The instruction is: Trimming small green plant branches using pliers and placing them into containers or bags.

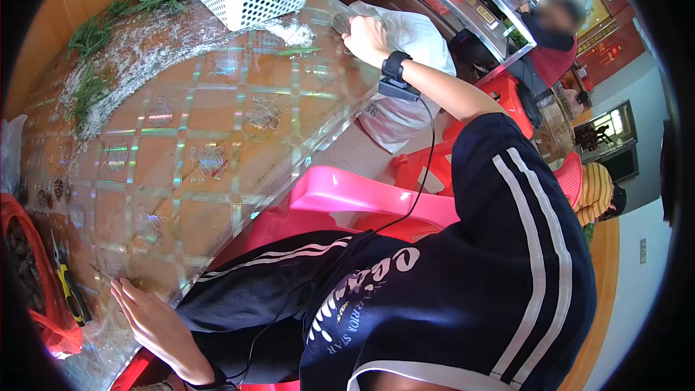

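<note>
left hand: fingers straight, released, near pliers
right hand: curled beside white bag; grip, i can't tell

Can make out large pale letters across the front of the dark T-shirt, with a line of smaller pale capitals alongside and tiny yellowish print between. Can spot dark marks on the whitish plastic bag, perhaps characters, too blurred to read.
</note>
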{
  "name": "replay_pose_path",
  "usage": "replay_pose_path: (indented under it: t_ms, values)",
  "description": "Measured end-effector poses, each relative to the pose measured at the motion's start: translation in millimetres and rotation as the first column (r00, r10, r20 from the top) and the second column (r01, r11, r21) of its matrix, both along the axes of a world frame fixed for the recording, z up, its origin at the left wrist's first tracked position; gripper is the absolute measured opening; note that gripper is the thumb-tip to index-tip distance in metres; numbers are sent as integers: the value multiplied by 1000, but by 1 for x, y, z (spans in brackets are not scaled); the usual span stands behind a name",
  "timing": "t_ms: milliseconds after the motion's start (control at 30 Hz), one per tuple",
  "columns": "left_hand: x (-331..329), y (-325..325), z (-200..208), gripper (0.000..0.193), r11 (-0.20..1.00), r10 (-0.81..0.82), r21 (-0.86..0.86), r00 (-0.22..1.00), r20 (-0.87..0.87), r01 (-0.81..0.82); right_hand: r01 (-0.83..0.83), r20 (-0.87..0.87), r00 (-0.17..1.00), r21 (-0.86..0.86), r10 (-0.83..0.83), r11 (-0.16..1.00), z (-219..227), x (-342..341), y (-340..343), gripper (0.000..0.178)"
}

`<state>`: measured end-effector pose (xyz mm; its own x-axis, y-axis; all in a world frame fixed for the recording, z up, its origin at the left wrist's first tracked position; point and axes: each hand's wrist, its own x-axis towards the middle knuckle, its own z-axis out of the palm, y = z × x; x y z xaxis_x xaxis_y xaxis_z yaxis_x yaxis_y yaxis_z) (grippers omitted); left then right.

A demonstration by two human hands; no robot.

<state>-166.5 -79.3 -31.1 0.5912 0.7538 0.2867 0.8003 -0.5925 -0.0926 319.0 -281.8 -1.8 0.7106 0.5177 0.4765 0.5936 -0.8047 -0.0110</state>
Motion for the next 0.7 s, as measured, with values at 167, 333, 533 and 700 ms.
replay_pose_path:
  t_ms: [167,333,533,700]
  values:
    - [-1,1,-2,32,1000,-7,19,1000,-10,7,-27,-87,996,-93,19,995,7,-12,21,23]
    - [-3,0,-1,32,1000,-20,15,1000,-3,20,-58,-98,994,-60,51,997,6,-20,38,25]
    - [-2,1,-2,32,1000,-18,-14,1000,5,18,-26,-140,990,16,28,1000,9,-15,33,25]
    - [-3,1,3,34,1000,-26,0,999,-26,26,-6,-125,992,52,13,999,18,4,21,31]
